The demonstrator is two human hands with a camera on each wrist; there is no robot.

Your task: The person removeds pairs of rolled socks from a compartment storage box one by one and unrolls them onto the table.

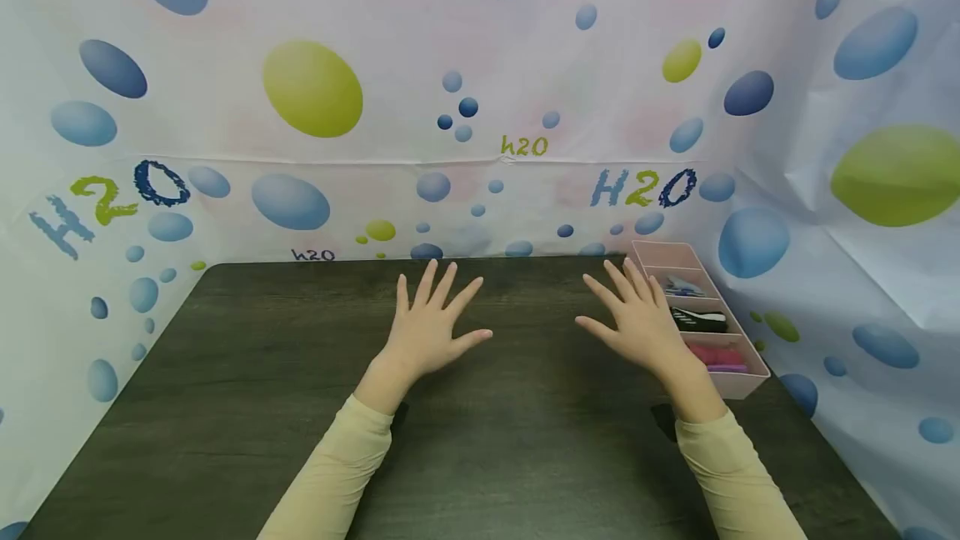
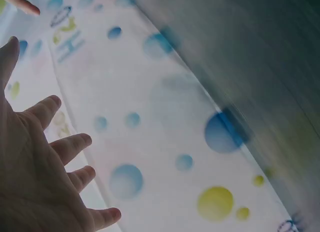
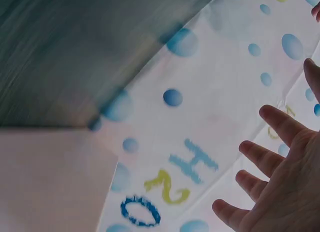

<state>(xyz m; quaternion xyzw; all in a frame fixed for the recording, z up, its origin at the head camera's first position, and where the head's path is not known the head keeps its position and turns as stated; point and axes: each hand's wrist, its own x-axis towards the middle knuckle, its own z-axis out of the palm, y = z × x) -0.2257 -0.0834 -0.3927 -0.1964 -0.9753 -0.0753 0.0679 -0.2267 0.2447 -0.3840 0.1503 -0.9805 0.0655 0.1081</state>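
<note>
Both hands are held out over the dark table, fingers spread and holding nothing. My left hand (image 1: 423, 327) is left of the middle, its palm side showing in the left wrist view. On the right, my right hand (image 1: 640, 323) overlaps the left edge of a pale pink divided box (image 1: 750, 357) in the head view. Inside the box's compartments lie a grey-blue item (image 1: 682, 287), a black item with a white stripe (image 1: 699, 321) and a folded pink-red item (image 1: 716, 355). The right wrist view shows the right hand's spread fingers (image 3: 280, 124) against the patterned sheet.
The dark wood-grain table (image 1: 510, 457) reaches back to a white sheet (image 1: 420, 40) printed with blue and green bubbles and "H2O" lettering. This sheet also hangs along the left and right sides. The pink box stands at the table's back right, close to the sheet.
</note>
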